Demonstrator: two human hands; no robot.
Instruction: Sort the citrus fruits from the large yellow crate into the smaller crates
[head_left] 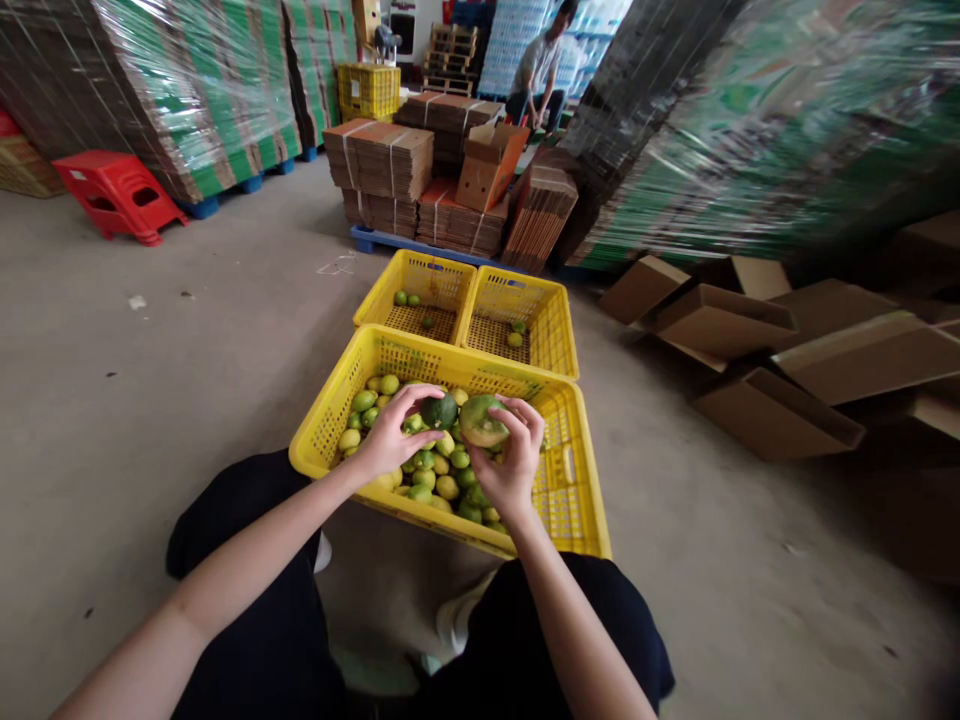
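Between the thumb and fingers of my left hand [397,432] is a dark green lemon [439,411]. My right hand [514,452] grips a larger, paler lemon [481,421], green blending into yellow. Both fruits are held up side by side, close together, above a big yellow crate [577,490]. Inside that crate lies a pile of green and yellow lemons [422,478], partly covered by my hands. Behind it stand two smaller-looking yellow crates, the left one [375,290] and the right one [562,320], each with a few green or yellowish fruits on the bottom.
Bundled flat cardboard [382,165] sits on a blue pallet [367,238] beyond the crates. Open cardboard boxes [727,320] lie on the right. A red stool [116,190] stands at left near wrapped stacks [202,90]. Another person [538,70] bends over in the back.
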